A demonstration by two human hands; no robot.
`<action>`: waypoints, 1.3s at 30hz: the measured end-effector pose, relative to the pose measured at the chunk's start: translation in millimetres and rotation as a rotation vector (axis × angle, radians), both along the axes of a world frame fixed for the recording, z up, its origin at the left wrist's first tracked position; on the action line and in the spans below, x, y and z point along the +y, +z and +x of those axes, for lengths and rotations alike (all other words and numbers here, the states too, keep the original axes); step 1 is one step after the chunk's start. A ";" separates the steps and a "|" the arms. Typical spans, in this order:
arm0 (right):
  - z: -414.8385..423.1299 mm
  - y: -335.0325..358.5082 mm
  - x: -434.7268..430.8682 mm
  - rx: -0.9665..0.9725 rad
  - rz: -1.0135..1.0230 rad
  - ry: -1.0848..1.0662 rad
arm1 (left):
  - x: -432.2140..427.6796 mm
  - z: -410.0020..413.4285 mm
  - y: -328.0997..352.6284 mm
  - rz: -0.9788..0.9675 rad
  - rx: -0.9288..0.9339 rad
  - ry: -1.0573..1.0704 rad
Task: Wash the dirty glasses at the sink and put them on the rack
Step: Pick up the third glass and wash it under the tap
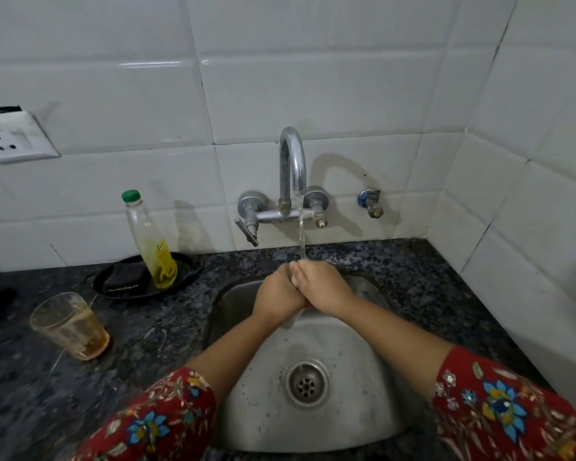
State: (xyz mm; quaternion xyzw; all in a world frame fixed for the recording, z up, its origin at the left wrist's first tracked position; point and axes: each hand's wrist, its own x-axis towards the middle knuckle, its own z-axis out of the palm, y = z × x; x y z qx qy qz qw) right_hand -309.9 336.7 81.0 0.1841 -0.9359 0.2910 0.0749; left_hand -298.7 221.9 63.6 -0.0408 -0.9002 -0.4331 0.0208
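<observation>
A dirty clear glass with brownish residue stands on the dark granite counter, left of the sink. Both of my hands are over the back of the steel basin, pressed against each other under the running water from the tap. My left hand and my right hand have their fingers closed together, and I see no glass between them. A pale trickle of water falls from below the wrists. No rack is in view.
A near-empty bottle of yellow dish liquid with a green cap stands in a black dish holding a dark scrubber, behind the glass. A wall socket is at the far left. White tiled walls close the back and right.
</observation>
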 end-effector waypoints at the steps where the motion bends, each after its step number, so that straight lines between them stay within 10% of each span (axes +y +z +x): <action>1: 0.2 -0.5 0.3 0.019 -0.035 0.012 | -2.0 -0.6 0.8 0.009 0.028 -0.013; 6: 12.5 -2.5 15.5 0.056 -0.315 0.134 | -33.0 -9.6 15.6 0.472 -0.363 -0.507; 12: 0.9 13.3 5.0 -0.088 -0.119 -0.039 | -7.6 -3.7 5.7 -0.102 -0.044 -0.057; 19: 9.7 13.6 16.3 0.011 -0.332 0.080 | -40.1 -11.2 17.3 0.560 -0.536 -0.491; 24: -3.6 14.5 12.4 -0.108 -0.193 -0.029 | -13.3 0.4 10.0 -0.100 -0.109 -0.077; 30: 14.1 16.5 12.3 -0.004 -0.296 0.126 | -36.8 -6.8 18.3 0.527 -0.463 -0.501; 36: -5.1 23.0 -2.5 -0.102 -0.066 -0.015 | -8.3 1.1 12.8 -0.110 -0.039 -0.031; 39: -1.2 23.5 1.3 -0.028 -0.160 -0.022 | -19.3 -8.5 16.2 0.141 -0.114 -0.205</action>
